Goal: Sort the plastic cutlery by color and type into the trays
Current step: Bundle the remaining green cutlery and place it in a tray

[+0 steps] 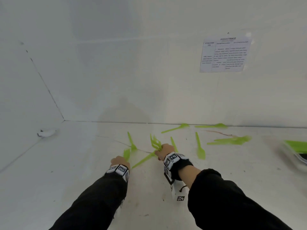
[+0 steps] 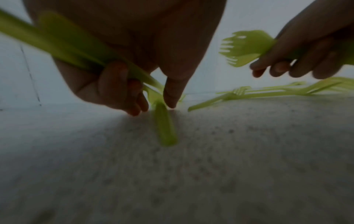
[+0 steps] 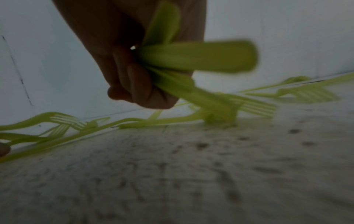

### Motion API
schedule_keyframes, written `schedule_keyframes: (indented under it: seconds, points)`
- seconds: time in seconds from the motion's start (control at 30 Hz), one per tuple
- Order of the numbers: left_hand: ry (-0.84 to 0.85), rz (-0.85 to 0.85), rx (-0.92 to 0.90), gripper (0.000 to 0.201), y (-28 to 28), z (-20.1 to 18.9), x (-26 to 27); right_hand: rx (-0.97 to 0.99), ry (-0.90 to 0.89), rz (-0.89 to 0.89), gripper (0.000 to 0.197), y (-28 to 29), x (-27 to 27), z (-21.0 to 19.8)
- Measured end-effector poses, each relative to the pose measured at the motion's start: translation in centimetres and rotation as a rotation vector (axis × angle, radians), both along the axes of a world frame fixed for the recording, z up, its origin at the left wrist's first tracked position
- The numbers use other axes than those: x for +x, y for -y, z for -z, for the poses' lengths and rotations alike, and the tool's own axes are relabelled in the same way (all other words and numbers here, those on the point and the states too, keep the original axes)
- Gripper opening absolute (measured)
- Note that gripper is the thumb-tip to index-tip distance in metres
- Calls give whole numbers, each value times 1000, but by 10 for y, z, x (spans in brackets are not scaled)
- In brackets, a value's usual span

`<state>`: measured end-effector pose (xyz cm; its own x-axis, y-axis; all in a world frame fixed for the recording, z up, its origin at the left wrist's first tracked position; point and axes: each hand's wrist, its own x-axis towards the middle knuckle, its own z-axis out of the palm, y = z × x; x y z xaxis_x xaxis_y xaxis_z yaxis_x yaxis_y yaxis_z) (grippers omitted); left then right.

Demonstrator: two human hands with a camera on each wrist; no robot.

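Note:
All the cutlery in view is lime green and lies on a white table. My right hand grips a bundle of green forks, tines up; in the right wrist view their handles stick out of the fist. My left hand holds a few green pieces. In the left wrist view its fingers curl round the handles, and the forefinger points down beside a piece on the table. Between the hands lies a long green handle. Loose forks and other pieces are scattered behind and to the right.
A dark tray holding green cutlery shows blurred at the right edge. White walls close the table at the back and left, with a printed sheet taped to the back wall. A small white object sits by the left wall.

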<state>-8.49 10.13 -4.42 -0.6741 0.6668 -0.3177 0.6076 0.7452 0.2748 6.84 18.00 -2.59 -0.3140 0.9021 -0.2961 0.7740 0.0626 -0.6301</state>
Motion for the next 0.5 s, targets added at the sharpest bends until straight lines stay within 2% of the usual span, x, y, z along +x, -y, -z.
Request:
schedule_keyframes:
  seconds: [0.17, 0.2, 0.27, 0.37, 0.43, 0.5]
  points:
    - [127, -7, 52, 36, -4, 2, -10, -19, 75, -11, 46, 4, -36, 0]
    - [136, -6, 74, 36, -4, -1, -8, -37, 86, -11, 46, 7, -39, -3]
    - [143, 7, 156, 36, -6, -3, -6, -36, 136, -32, 33, 13, -44, -8]
    - [192, 61, 336, 34, -5, -3, 0, -7, 179, -56, 22, 16, -48, -11]
    - [259, 91, 433, 33, -5, -2, 4, -14, 154, 2, 32, 14, -48, -6]
    - [322, 107, 494, 33, -5, 0, 10, -29, 133, 33, 29, 16, -50, -6]
